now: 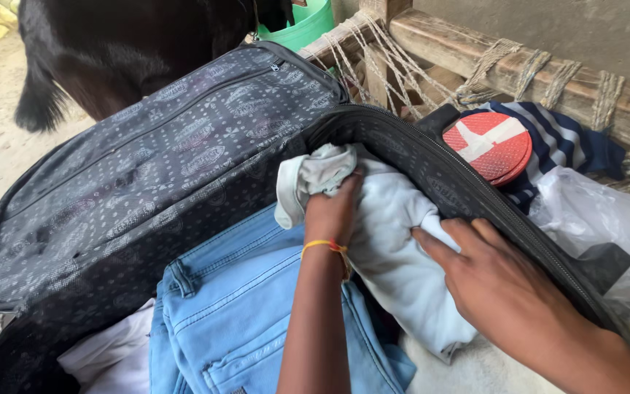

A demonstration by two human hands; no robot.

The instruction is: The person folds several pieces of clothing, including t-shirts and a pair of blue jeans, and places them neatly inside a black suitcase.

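Pressing into open suitcase (147,175): blue jeans (235,306) packed at left; left hand (332,211), fingers clamped on white garment (395,255) against the right wall; right hand (497,284), fingers spread flat on it. Risk: cloth bunched near zipper (490,197), likely snagging.

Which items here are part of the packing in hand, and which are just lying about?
In hand: left hand, right hand, white cloth garment, light blue denim jeans, dark patterned fabric suitcase.

Lying about: red round disc, striped navy-white cloth, clear plastic bag, green plastic tub.
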